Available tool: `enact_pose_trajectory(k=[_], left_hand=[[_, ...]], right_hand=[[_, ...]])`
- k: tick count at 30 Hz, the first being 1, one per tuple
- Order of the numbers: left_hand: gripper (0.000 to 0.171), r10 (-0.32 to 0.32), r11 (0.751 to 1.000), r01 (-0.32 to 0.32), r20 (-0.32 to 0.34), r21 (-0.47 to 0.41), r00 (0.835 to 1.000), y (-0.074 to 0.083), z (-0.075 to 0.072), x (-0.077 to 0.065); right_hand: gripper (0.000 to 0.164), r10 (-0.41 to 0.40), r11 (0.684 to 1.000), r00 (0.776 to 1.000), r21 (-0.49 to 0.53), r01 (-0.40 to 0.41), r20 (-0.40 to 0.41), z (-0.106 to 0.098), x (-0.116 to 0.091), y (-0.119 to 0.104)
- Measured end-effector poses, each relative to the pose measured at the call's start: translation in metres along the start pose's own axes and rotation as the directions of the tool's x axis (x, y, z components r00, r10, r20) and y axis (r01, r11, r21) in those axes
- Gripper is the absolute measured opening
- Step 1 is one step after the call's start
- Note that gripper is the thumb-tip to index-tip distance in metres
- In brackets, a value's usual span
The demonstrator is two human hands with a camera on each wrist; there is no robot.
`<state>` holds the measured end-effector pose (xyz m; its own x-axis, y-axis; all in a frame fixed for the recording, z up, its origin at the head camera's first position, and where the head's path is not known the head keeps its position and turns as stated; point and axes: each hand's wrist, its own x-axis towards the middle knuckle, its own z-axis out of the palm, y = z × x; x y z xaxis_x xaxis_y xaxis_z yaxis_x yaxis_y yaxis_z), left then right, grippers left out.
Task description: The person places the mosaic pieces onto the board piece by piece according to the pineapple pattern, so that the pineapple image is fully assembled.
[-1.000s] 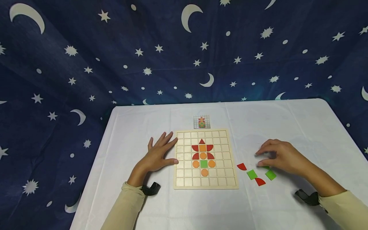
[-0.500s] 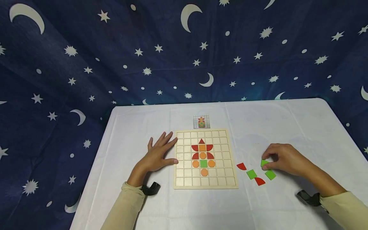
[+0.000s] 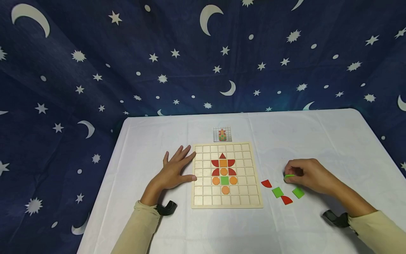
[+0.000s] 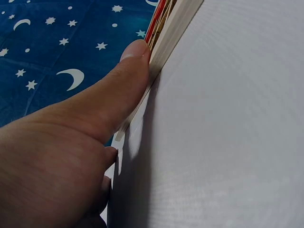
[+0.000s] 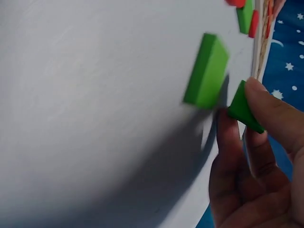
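The green piece (image 5: 244,107) is pinched between the thumb and fingertips of your right hand (image 3: 312,174), tilted, well off the right edge of the board (image 3: 226,207); whether it touches the desk (image 3: 317,141) cannot be told; nearest it lies a loose green square (image 3: 298,193), then a second green square (image 3: 277,192) between two loose red quarter-rounds (image 3: 266,183), one of them near the board's right edge. Your left hand (image 3: 172,175) grips nothing; its fingers are spread, the thumb touching the board's left edge.

Progress: eleven pieces sit in the grid, namely a red triangle (image 3: 222,156), an orange square (image 3: 223,163), four placed red quarter-rounds (image 3: 232,171), four orange discs (image 3: 225,190) and a placed green square (image 3: 225,180); the lowest disc stands alone in its row. Judged against the card (image 3: 222,134) just beyond the board's far edge, the upper figure appears complete, the lower part unfinished; the five pieces off the grid, yours included, appear to be what is left; the card's finest detail is too small to verify.
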<state>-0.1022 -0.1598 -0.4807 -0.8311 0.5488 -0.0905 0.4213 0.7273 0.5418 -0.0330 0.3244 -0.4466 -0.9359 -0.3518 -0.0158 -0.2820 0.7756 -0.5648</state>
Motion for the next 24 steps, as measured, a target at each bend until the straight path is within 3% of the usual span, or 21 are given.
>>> enact_pose_trajectory(k=[7, 15, 24], left_hand=[[0.092, -0.009, 1.0, 0.009, 0.004, 0.001, 1.0, 0.0, 0.0, -0.001], [0.092, -0.006, 1.0, 0.006, 0.003, 0.004, 1.0, 0.002, -0.001, 0.0], [0.093, -0.005, 1.0, 0.005, 0.0, 0.005, 1.0, 0.002, 0.0, 0.001]], right_hand=[[0.026, -0.043, 0.994, 0.998, 0.094, 0.047, -0.046, 0.009, 0.007, -0.017], [0.022, 0.043, 0.973, 0.998, 0.223, -0.054, 0.054, 0.019, 0.017, -0.044], [0.013, 0.023, 0.923, 0.993, 0.38, -0.065, 0.113, 0.037, 0.029, -0.067]])
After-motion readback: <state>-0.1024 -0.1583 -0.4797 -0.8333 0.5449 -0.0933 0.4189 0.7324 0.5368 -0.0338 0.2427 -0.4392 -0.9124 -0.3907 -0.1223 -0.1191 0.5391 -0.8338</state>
